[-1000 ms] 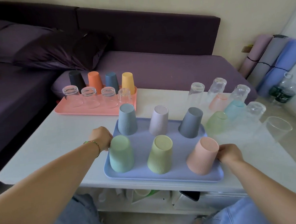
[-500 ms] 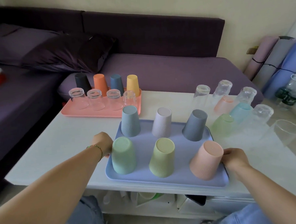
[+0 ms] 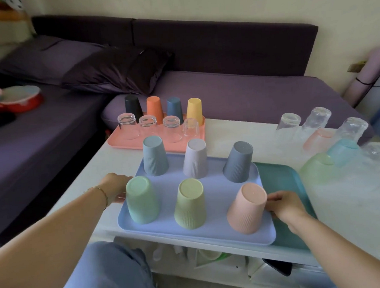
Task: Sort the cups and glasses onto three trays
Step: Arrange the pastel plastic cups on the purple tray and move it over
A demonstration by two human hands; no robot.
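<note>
A lavender-blue tray [image 3: 212, 200] carries several upside-down ribbed pastel cups, among them a mint cup [image 3: 141, 200] and a pink cup [image 3: 246, 208]. My left hand [image 3: 117, 187] grips the tray's left edge and my right hand [image 3: 284, 205] grips its right edge. A teal tray [image 3: 282, 182] shows from under the lavender tray's right side. At the back a pink tray [image 3: 126, 141] holds several coloured cups and clear glasses. Loose clear glasses [image 3: 288, 126] and tinted glasses [image 3: 317, 169] stand upside down at the table's right.
The white table [image 3: 232, 130] has a lower shelf with clutter. A purple sofa [image 3: 226, 97] with a dark pillow lies behind it. Red and pink dishes [image 3: 17, 98] rest on the left seat. Rolled mats [image 3: 367, 75] lean at the far right.
The lavender tray with its cups has shifted left, held at both edges, uncovering a teal tray beneath its right side. The camera view has also turned left.
</note>
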